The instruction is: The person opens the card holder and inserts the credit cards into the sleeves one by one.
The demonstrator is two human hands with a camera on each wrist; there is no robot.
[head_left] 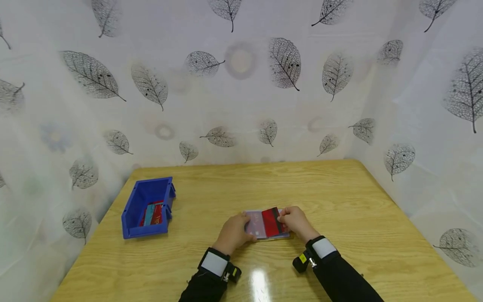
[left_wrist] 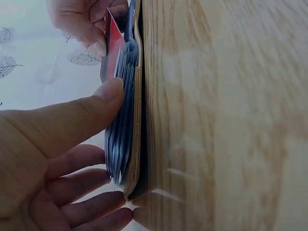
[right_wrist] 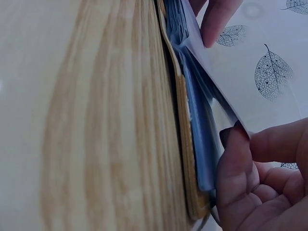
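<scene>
An open card holder (head_left: 255, 224) with a stack of clear plastic sleeves (left_wrist: 117, 144) and a tan stitched cover (left_wrist: 138, 110) lies on the wooden table. My left hand (head_left: 233, 232) holds its left side, with the thumb pressed on the sleeves and the fingers around the edge. Between the thumb and fingers of my right hand (head_left: 298, 222) is the outer edge of a red card (head_left: 269, 223) with a black stripe. That card stands tilted up from the right side of the holder, its inner end among the sleeves.
To the left on the table (head_left: 320, 184) stands a blue plastic bin (head_left: 145, 232). Red and teal cards (head_left: 149, 214) lie inside it. A pale curtain (head_left: 241, 105) with leaf prints hangs behind the table and along its sides.
</scene>
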